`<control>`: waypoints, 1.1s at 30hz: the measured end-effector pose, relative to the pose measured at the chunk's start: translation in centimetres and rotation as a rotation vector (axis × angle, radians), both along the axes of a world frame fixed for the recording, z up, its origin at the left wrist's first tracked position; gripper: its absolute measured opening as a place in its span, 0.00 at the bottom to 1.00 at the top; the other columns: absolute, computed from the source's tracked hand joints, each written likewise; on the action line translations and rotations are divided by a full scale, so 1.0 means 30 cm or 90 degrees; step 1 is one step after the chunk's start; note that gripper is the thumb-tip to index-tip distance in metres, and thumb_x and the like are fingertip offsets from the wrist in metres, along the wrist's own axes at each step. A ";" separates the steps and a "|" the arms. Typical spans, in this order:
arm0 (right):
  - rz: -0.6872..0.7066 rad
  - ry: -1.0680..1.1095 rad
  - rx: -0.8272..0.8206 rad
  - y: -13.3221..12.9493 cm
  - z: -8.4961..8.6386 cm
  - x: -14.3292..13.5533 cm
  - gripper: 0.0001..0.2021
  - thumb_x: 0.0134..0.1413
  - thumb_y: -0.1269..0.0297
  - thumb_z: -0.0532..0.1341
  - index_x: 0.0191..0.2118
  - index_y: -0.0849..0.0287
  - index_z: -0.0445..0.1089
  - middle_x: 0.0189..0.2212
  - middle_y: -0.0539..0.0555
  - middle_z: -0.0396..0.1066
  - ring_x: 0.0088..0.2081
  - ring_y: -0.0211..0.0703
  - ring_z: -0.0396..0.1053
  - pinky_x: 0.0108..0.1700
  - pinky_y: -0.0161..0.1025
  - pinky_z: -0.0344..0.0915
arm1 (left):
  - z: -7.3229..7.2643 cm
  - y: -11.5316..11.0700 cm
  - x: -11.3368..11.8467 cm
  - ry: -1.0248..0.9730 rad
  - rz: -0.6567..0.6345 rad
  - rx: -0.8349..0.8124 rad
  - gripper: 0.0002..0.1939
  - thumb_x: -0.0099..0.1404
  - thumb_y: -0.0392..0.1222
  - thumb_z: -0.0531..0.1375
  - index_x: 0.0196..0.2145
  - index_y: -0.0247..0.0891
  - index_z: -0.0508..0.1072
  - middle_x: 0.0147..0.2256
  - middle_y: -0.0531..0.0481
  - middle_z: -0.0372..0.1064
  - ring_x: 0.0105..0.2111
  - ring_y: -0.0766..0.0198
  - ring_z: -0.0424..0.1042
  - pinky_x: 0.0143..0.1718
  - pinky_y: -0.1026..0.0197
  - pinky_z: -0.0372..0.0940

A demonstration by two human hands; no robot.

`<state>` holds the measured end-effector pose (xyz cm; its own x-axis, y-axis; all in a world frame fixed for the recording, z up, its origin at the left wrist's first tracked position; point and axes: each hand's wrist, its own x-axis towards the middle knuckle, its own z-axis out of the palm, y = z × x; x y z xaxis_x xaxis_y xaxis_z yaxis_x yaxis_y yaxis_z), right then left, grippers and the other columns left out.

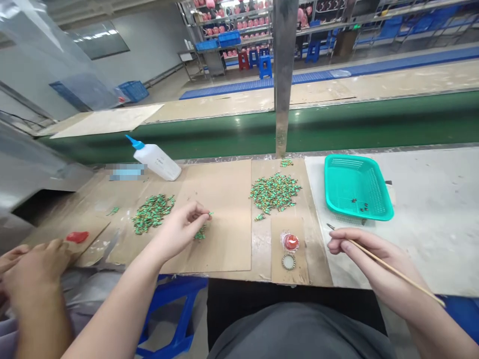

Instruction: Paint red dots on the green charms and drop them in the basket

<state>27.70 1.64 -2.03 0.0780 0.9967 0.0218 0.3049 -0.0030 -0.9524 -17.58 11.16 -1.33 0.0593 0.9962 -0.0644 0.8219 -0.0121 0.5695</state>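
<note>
My left hand (187,222) is closed in a pinch on a tiny green piece (211,214), above a cardboard sheet (228,249). Just under its fingers lies a small cluster of similar green pieces (200,233). My right hand (359,244) grips a thin paintbrush (389,266), its dark tip pointing left and its wooden handle running back over the wrist. Between my hands, a large pile of small green-and-gold pieces (275,193) sits on the cardboard. Nearer to me are a small pot of red paint (291,242) and a round bottle-cap-like dish (288,262).
A teal basket (359,187) at right holds a few dark bits. Another green pile (152,213) and a white squeeze bottle (159,160) are at left. A co-worker's hands (41,264) are beside a red patch (77,237). A metal post (282,80) rises behind the table.
</note>
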 end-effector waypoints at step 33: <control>0.047 0.091 0.009 0.053 -0.017 -0.013 0.18 0.74 0.43 0.72 0.46 0.52 0.89 0.35 0.56 0.86 0.37 0.46 0.84 0.44 0.38 0.86 | 0.011 -0.216 0.330 -0.732 0.208 -0.135 0.29 0.48 0.59 0.89 0.39 0.40 0.87 0.37 0.39 0.91 0.40 0.47 0.92 0.38 0.59 0.87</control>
<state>27.31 3.24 -2.53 0.0075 0.9995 0.0297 0.1654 0.0280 -0.9858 -7.68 4.67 -1.00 -0.0628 0.9508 -0.3032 -0.2178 0.2834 0.9339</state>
